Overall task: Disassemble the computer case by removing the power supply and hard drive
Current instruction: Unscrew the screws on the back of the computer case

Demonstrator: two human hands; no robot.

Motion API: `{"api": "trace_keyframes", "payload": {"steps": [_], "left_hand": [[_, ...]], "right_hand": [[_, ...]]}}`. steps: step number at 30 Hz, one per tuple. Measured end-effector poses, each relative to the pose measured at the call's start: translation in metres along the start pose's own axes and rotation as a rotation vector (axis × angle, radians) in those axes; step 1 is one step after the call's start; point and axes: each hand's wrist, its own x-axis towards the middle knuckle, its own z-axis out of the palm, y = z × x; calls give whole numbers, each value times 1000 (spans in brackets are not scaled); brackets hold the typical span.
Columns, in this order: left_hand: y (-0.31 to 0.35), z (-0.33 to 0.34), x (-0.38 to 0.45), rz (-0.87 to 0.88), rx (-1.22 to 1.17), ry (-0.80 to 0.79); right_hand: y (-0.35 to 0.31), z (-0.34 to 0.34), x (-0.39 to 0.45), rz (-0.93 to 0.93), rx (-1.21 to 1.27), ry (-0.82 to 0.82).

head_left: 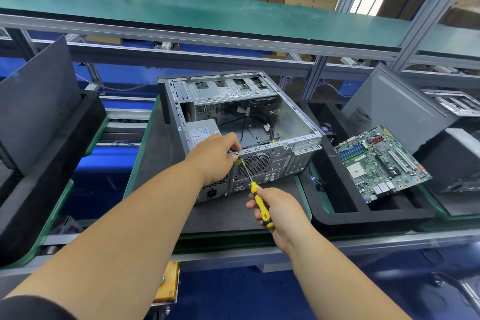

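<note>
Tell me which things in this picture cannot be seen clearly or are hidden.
Head view:
- Screwdriver tip and its screw: hidden behind the left hand.
- Power supply label: print too small.
- Power supply's near part: covered by the left hand.
- Hard drive: cannot be made out inside the case.

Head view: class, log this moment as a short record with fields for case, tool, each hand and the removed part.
case: open grey metal computer case, side panel off
power supply: grey box inside
tool: yellow-handled screwdriver, tip at rear panel
left hand: grips rear top edge
right hand: holds screwdriver
removed part: green motherboard, right of case
</note>
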Motion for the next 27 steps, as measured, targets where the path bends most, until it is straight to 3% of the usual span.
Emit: {"api": "trace_keyframes", "payload": {"steps": [3,14,22,27], "left_hand": [[0,0,0,-2,5,-2],[2,0,0,5,6,9],[2,-1,-1,3,8,9],[1,0,0,7,11,3]], "right_hand": [[1,-2,2,-52,-85,35],[13,-4,8,-222,-26,9],[7,0,3,26,127,-47],[3,-2,2,13,15,11]]}}
